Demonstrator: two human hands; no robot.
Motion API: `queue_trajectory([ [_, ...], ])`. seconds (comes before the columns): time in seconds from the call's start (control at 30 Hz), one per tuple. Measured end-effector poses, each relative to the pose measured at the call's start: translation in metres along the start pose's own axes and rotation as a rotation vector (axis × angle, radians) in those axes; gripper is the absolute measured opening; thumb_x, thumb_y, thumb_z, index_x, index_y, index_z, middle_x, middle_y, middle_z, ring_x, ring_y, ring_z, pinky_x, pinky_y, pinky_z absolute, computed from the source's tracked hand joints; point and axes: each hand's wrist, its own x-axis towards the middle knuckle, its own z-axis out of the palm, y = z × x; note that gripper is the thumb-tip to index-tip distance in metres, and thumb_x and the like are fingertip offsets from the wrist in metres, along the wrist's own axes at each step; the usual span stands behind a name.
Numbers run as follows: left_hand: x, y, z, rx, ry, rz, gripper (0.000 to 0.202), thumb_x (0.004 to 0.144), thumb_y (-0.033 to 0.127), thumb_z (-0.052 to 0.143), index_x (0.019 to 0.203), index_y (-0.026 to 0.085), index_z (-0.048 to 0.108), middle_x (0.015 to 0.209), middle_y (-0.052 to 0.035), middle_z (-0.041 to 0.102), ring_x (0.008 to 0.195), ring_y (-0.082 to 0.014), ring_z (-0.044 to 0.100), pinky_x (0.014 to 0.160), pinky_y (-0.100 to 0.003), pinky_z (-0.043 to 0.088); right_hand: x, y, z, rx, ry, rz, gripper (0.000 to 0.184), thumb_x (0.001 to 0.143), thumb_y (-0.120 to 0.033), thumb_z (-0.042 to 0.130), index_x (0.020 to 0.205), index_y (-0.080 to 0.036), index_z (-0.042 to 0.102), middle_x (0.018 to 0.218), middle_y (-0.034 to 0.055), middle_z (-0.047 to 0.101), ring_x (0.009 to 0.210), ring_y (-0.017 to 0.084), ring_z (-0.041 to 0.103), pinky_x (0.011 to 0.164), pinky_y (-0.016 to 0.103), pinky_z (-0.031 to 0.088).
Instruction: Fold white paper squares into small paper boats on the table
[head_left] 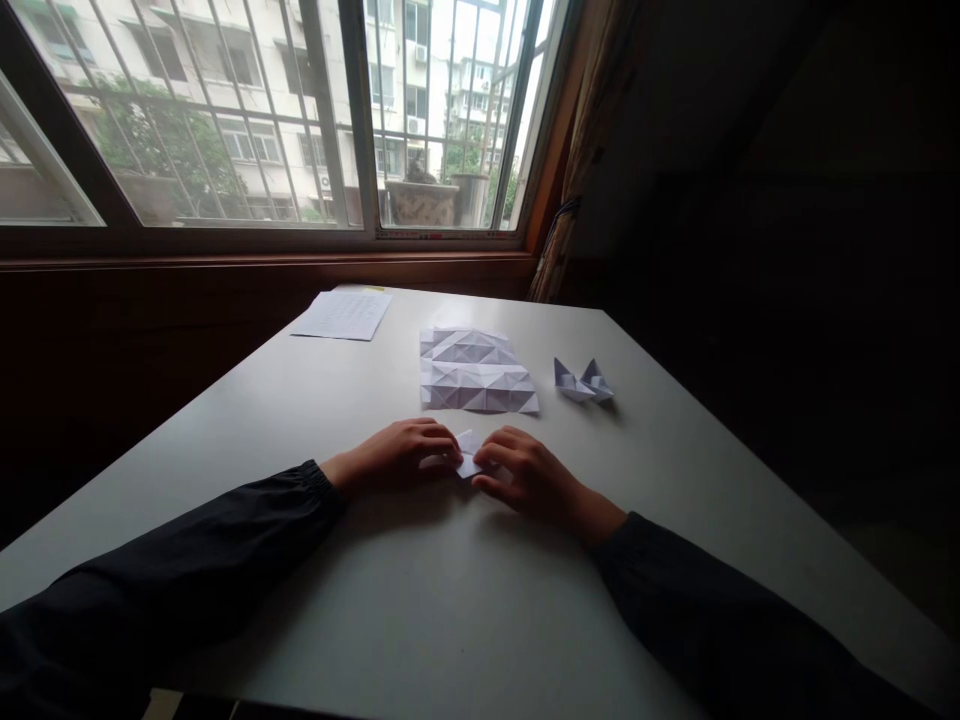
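Both my hands rest on a white table (375, 600) and meet over a small folded piece of white paper (469, 455). My left hand (401, 455) lies on its left side with fingers curled down onto it. My right hand (529, 475) pinches its right edge with the fingertips. Most of the small paper is hidden beneath my fingers. Just beyond my hands lies a creased, unfolded white sheet (474, 372) showing many triangular folds. To its right stands a finished folded paper figure (583, 382) with two pointed ends.
A flat printed sheet (343, 314) lies at the far left of the table near the wooden sill. A barred window (300, 110) fills the back wall, with a tied curtain (574, 180) at its right. The room to the right is dark.
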Motion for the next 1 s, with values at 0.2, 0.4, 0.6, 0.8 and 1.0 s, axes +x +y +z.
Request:
queue_trajectory([
  [0.2,0.0001,0.0003,0.0010,-0.004,0.007,0.012,0.022,0.099,0.034,0.061,0.112,0.024,0.076,0.114,-0.0080,0.073,0.100,-0.0193,0.067,0.091,-0.031,0.053,-0.0011,0.0005,-0.0070,-0.025,-0.067,-0.062,0.036,0.092,-0.052,0.069,0.103,-0.018,0.070,0.099,0.0105,0.068,0.093,0.025,0.061,0.080,0.038,0.051],
  [0.4,0.0000,0.0018,0.0021,0.023,0.005,-0.013,0.022,0.101,0.032,0.059,0.114,0.023,0.074,0.111,-0.0072,0.074,0.098,-0.0185,0.067,0.090,-0.031,0.053,-0.0033,0.0031,-0.0066,-0.017,-0.049,-0.046,0.036,0.090,-0.050,0.073,0.105,-0.018,0.069,0.099,0.0111,0.068,0.093,0.025,0.062,0.082,0.039,0.052],
  [0.6,-0.0006,0.0015,0.0027,0.029,0.026,-0.031,0.022,0.102,0.030,0.057,0.115,0.022,0.073,0.108,-0.0075,0.074,0.096,-0.0181,0.067,0.088,-0.030,0.053,-0.0025,-0.0030,-0.0061,-0.035,-0.019,0.013,0.013,0.091,-0.022,0.070,0.103,-0.018,0.069,0.098,0.0098,0.069,0.091,0.024,0.063,0.082,0.037,0.052],
  [0.8,-0.0012,0.0014,0.0001,0.056,-0.005,0.001,0.027,0.094,0.037,0.068,0.117,0.022,0.071,0.112,-0.0077,0.073,0.100,-0.0203,0.067,0.089,-0.031,0.054,-0.0011,-0.0050,-0.0056,-0.057,-0.015,0.002,0.009,0.090,-0.017,0.068,0.099,-0.018,0.069,0.094,0.0080,0.068,0.087,0.022,0.063,0.079,0.034,0.051],
  [1.0,0.0009,0.0027,0.0056,0.126,0.125,0.013,0.021,0.100,0.027,0.059,0.116,0.020,0.071,0.101,-0.0086,0.074,0.089,-0.0178,0.068,0.081,-0.029,0.054,-0.0015,-0.0027,0.0002,-0.121,0.148,-0.057,0.011,0.099,-0.017,0.057,0.102,-0.018,0.068,0.093,0.0090,0.070,0.083,0.020,0.064,0.075,0.033,0.051],
])
